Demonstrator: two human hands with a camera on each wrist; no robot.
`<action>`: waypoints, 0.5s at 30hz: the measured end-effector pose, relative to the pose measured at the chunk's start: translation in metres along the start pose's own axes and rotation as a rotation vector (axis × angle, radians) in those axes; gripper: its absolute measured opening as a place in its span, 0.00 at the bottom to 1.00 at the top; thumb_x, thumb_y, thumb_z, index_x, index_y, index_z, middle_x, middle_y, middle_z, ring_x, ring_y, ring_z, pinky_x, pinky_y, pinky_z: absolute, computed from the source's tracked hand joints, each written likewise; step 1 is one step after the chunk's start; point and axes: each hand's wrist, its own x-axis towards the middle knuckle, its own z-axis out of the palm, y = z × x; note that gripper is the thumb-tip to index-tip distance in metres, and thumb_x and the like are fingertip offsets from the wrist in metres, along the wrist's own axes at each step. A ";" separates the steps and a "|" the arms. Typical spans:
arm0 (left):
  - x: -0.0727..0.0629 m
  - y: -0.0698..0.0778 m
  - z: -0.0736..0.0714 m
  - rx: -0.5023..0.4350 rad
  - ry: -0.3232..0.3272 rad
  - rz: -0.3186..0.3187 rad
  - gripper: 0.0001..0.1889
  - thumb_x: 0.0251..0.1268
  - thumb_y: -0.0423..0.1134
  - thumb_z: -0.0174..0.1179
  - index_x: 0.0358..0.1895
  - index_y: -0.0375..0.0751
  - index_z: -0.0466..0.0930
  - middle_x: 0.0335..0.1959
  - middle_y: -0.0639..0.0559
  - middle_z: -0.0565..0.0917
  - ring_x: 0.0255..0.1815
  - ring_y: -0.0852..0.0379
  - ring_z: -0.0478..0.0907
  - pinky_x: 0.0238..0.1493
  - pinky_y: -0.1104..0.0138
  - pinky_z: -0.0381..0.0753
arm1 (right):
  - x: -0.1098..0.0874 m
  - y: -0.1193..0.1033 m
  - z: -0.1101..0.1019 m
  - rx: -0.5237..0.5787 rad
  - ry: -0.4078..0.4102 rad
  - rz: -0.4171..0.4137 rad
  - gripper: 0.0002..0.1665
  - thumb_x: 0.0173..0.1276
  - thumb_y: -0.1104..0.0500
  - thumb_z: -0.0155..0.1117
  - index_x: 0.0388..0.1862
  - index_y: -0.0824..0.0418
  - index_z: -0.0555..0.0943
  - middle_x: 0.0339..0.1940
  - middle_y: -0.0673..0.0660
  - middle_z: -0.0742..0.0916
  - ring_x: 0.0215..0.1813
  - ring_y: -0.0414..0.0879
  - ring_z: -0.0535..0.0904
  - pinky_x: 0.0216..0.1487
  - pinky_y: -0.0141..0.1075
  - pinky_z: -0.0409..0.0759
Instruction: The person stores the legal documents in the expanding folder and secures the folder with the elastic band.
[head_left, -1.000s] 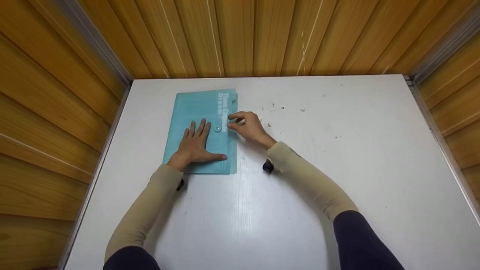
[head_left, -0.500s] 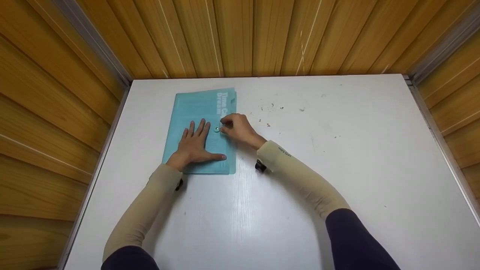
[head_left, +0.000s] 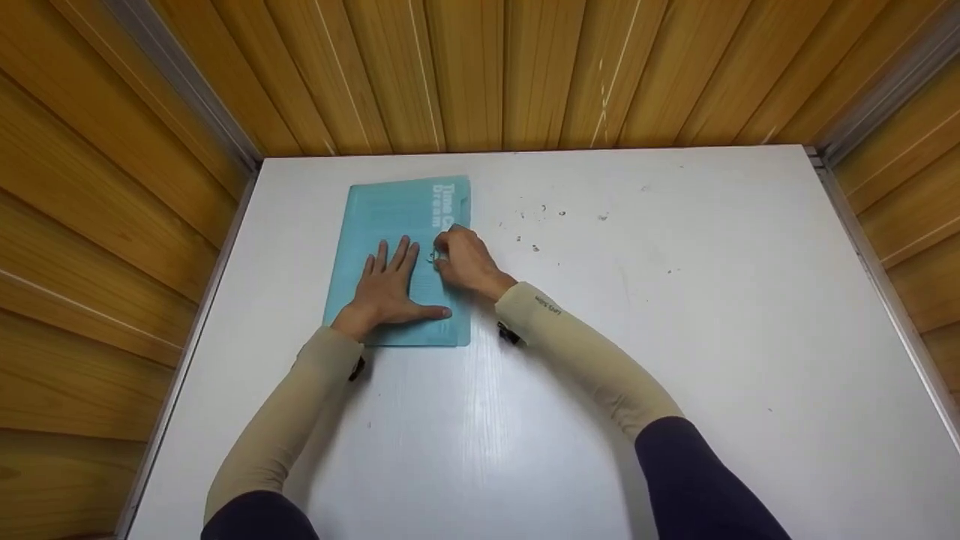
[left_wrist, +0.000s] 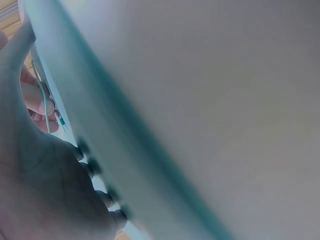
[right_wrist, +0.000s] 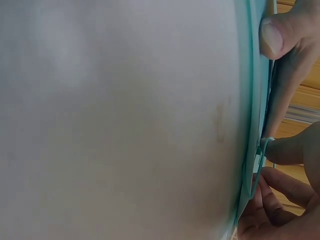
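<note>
A light teal plastic document folder (head_left: 394, 206), printed with white lettering along its right side, lies flat on the white table. My left hand (head_left: 384, 294) rests on its lower half, fingers spread and thumb out toward the right edge. By the small round button (head_left: 432, 257), my right hand (head_left: 468, 262) has thumb and forefinger curled together around a thin teal cord. That cord (right_wrist: 261, 170) shows as a loop at the fingertips in the right wrist view. In the left wrist view the cord (left_wrist: 44, 95) runs past the right fingers (left_wrist: 35, 100).
The white table (head_left: 720, 337) has small dark marks (head_left: 535, 247) right of the folder. Wood-look panels (head_left: 465, 75) rise behind the table's far edge and at both sides. Each wrist wears a small black camera (head_left: 508, 333).
My right hand has moved left from the folder's right edge to the button, with the fingertips closing in on it. The left hand has stayed in place on the folder.
</note>
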 end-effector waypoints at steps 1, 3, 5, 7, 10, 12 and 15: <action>0.000 0.000 0.000 -0.003 0.001 0.002 0.76 0.45 0.89 0.61 0.90 0.48 0.35 0.91 0.49 0.34 0.90 0.36 0.25 0.85 0.39 0.31 | 0.001 -0.001 0.001 -0.020 0.002 -0.003 0.17 0.72 0.62 0.69 0.56 0.68 0.87 0.50 0.63 0.86 0.53 0.56 0.81 0.60 0.49 0.80; 0.000 -0.001 0.000 -0.011 0.002 0.006 0.76 0.45 0.88 0.61 0.89 0.48 0.35 0.91 0.48 0.34 0.89 0.36 0.25 0.85 0.39 0.30 | 0.002 -0.002 0.002 -0.056 0.001 0.000 0.16 0.72 0.61 0.69 0.55 0.67 0.88 0.50 0.62 0.85 0.53 0.56 0.81 0.60 0.49 0.81; 0.001 -0.001 0.001 -0.015 -0.005 0.008 0.76 0.45 0.88 0.61 0.89 0.47 0.34 0.91 0.48 0.33 0.89 0.35 0.24 0.85 0.38 0.29 | 0.002 -0.005 0.003 -0.091 -0.008 0.012 0.16 0.72 0.60 0.69 0.54 0.66 0.88 0.50 0.61 0.85 0.53 0.56 0.81 0.59 0.49 0.81; 0.000 0.000 0.000 -0.021 -0.014 0.009 0.76 0.45 0.88 0.62 0.89 0.48 0.34 0.91 0.48 0.33 0.89 0.35 0.23 0.85 0.38 0.29 | 0.003 -0.007 0.004 -0.123 -0.019 0.026 0.16 0.73 0.58 0.69 0.54 0.65 0.88 0.51 0.61 0.85 0.54 0.55 0.81 0.59 0.49 0.82; 0.000 0.000 -0.001 -0.017 -0.028 0.002 0.76 0.46 0.88 0.61 0.89 0.48 0.33 0.91 0.48 0.32 0.89 0.35 0.23 0.85 0.39 0.29 | 0.005 -0.010 0.006 -0.154 -0.032 0.045 0.15 0.74 0.57 0.68 0.54 0.64 0.88 0.51 0.59 0.85 0.54 0.54 0.81 0.57 0.49 0.83; -0.001 0.000 -0.002 -0.019 -0.025 0.002 0.76 0.46 0.88 0.62 0.89 0.49 0.33 0.91 0.48 0.32 0.89 0.35 0.23 0.85 0.39 0.30 | 0.006 -0.013 0.007 -0.167 -0.028 0.059 0.15 0.74 0.56 0.68 0.54 0.63 0.88 0.51 0.58 0.85 0.53 0.54 0.81 0.56 0.49 0.83; -0.003 -0.001 0.000 -0.017 -0.025 -0.003 0.76 0.46 0.87 0.62 0.89 0.49 0.33 0.91 0.49 0.32 0.89 0.35 0.23 0.85 0.39 0.30 | 0.007 -0.016 0.012 -0.196 -0.027 0.077 0.15 0.75 0.55 0.67 0.54 0.61 0.88 0.52 0.57 0.85 0.54 0.53 0.81 0.55 0.50 0.84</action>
